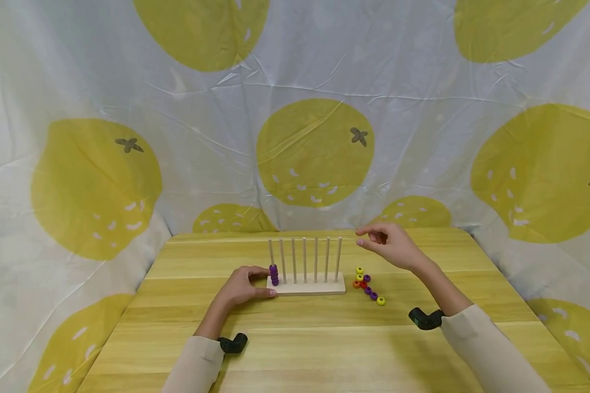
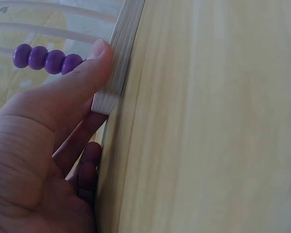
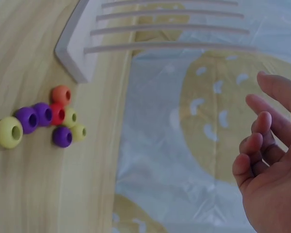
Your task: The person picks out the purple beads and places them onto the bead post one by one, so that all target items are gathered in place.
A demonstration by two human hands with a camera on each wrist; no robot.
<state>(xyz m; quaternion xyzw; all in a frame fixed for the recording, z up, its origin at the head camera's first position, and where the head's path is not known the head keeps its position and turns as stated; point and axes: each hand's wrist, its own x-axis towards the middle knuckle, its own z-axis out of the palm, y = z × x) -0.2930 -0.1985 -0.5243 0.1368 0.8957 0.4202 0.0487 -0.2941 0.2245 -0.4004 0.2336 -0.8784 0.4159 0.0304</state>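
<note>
A wooden peg stand (image 1: 307,287) with several upright pegs is on the table. On its leftmost peg sits a stack of several purple beads (image 1: 273,275). My left hand (image 1: 241,285) grips the left end of the base, thumb at the front and fingers behind, as the left wrist view (image 2: 43,131) shows too. Raised to the right of the pegs is my right hand (image 1: 392,245), thumb and index finger apart and nothing between them. Below it lie loose beads: yellow (image 1: 381,301), purple (image 1: 373,296), red (image 1: 363,284) and orange (image 1: 356,284) ones.
The table (image 1: 305,355) has a light wood-grain top. Behind it hangs a pale curtain (image 1: 413,136) printed with large yellow fruits. Each wrist carries a black device, one on the left (image 1: 233,343) and one on the right (image 1: 426,319).
</note>
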